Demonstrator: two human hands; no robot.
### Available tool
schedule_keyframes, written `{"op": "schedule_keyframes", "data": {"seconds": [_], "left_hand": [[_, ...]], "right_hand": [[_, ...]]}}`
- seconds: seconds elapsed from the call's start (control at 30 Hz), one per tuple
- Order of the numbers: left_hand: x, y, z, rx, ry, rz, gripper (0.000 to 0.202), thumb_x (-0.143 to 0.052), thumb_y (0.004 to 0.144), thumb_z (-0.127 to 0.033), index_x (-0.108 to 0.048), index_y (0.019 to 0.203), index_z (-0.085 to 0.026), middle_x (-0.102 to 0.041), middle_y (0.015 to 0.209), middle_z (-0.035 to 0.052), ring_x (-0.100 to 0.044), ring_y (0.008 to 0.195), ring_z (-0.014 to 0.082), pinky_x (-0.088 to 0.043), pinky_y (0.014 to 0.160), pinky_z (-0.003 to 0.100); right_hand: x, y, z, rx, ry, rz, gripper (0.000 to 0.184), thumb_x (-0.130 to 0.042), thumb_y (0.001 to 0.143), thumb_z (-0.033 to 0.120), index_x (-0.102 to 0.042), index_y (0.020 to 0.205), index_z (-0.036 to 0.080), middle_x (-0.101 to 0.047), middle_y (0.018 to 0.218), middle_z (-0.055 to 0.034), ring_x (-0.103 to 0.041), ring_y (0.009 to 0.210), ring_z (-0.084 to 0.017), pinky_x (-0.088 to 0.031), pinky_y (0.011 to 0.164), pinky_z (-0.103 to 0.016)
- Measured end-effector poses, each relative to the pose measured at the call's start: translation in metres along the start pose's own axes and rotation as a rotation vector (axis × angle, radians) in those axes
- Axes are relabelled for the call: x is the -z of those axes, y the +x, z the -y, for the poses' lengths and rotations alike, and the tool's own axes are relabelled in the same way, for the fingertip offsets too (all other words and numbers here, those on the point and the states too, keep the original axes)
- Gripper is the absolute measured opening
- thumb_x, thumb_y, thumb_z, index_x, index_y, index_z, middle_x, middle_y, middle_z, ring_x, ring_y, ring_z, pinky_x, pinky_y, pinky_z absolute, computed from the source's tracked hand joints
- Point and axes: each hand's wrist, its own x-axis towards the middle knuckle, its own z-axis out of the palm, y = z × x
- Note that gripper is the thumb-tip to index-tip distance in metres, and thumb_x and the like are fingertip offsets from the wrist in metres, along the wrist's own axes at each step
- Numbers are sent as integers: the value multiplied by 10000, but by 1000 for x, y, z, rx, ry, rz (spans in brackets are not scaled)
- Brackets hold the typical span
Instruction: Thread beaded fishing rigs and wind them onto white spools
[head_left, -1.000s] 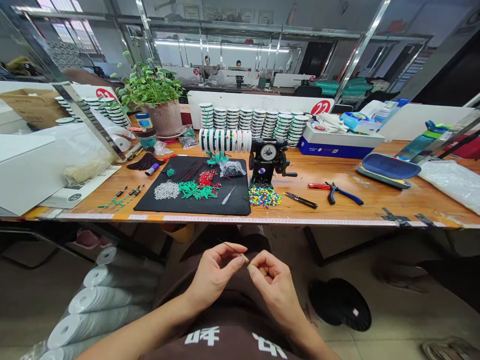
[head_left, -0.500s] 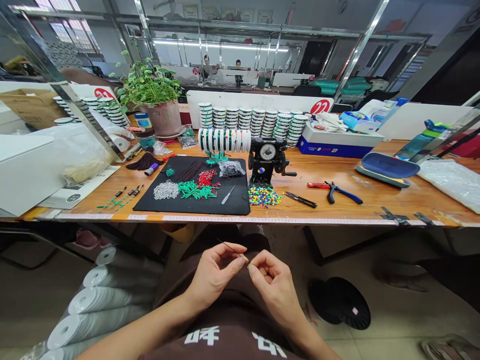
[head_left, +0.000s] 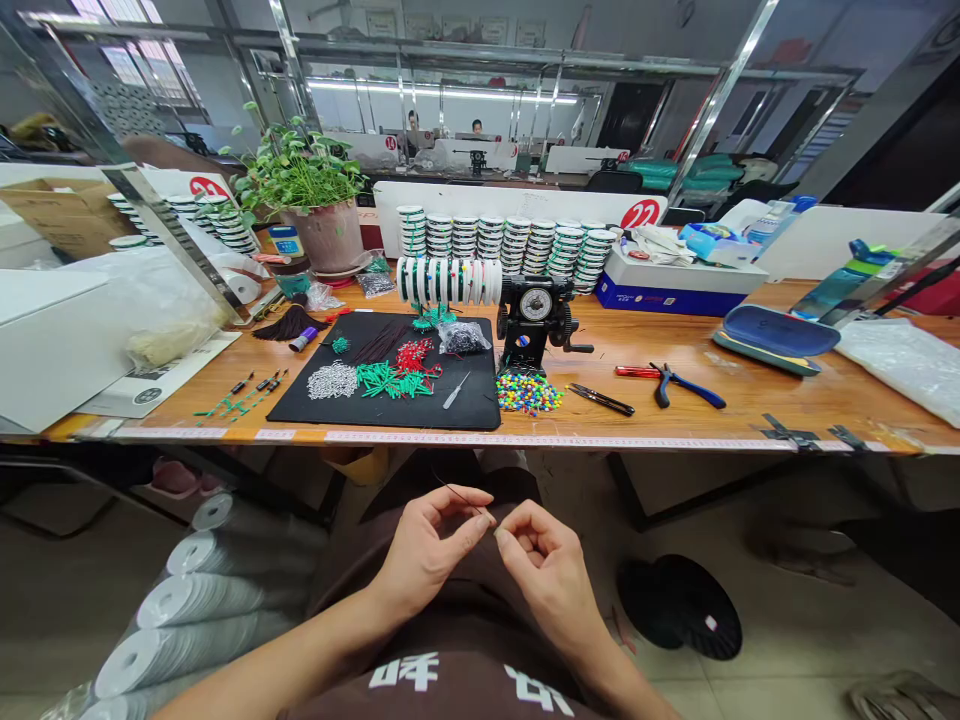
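Over my lap, in front of the table edge, my left hand point(head_left: 431, 545) pinches a thin dark cord point(head_left: 452, 489) between thumb and fingers. One end of the cord sticks out above the index finger. Close beside it, my right hand point(head_left: 551, 560) is closed in a pinch, its fingertips almost meeting the left ones. Whatever lies between the right fingertips is tiny, and I cannot make it out. Beyond the hands, a black mat point(head_left: 300, 400) carries green tube-shaped beads point(head_left: 394, 381), a silver bead pile point(head_left: 332, 380), red pieces point(head_left: 415, 356) and a small white-handled tool point(head_left: 456, 391).
A black hand-cranked winder point(head_left: 535, 320) holds white spools point(head_left: 450, 281) behind the mat. Colourful beads point(head_left: 529, 393), tweezers point(head_left: 601, 399) and blue-handled pliers point(head_left: 688, 386) lie to its right. A potted plant point(head_left: 322, 235) stands back left. Wrapped white rolls point(head_left: 180, 600) sit on the floor at left.
Both hands stay in nearly the same place and pinch. The free end of the cord has shifted very slightly; the things on the table have not moved.
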Motion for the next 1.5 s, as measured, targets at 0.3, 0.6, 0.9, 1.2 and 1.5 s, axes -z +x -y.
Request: {"op": "schedule_keyframes", "data": {"seconds": [0.3, 0.6, 0.9, 1.2, 1.5], "left_hand": [[0, 1, -1, 27, -36, 6, 308, -799, 729, -378, -741, 931, -153, -748, 839, 58, -668, 773, 166, -540, 773, 262], [-1, 1, -1, 43, -48, 9, 346, -810, 720, -416, -741, 928, -147, -750, 839, 70, -676, 772, 186, -546, 770, 291], [0, 0, 1, -10, -8, -10, 303, -806, 739, -390, -743, 917, -152, -757, 864, 79, -686, 810, 199, -549, 803, 300], [0, 1, 0, 53, -86, -12, 347, -831, 709, -415, -739, 917, -153, -758, 846, 63, -691, 789, 181, -555, 787, 277], [-1, 0, 0, 20, -38, -11, 325, -821, 721, -409, -742, 913, -158, -760, 854, 70, -697, 796, 195, -560, 795, 292]], "right_hand": [[2, 1, -3, 3, -15, 50, 234, -572, 913, 344, -531, 739, 193, -320, 594, 73, -256, 525, -99, -208, 482, -247], [3, 4, 0, -15, 36, 55, 268, -584, 912, 390, -540, 743, 187, -340, 598, 63, -285, 531, -99, -235, 480, -229], [2, 7, -7, -68, 248, 81, 280, -644, 876, 385, -534, 717, 183, -364, 605, 64, -269, 556, -98, -223, 513, -238], [0, 0, 0, -22, 90, -40, 313, -623, 890, 434, -551, 718, 183, -383, 602, 53, -300, 535, -99, -246, 476, -225], [1, 2, -5, -1, 38, 27, 288, -590, 916, 404, -542, 732, 188, -356, 595, 59, -288, 524, -97, -239, 472, -230]]}}
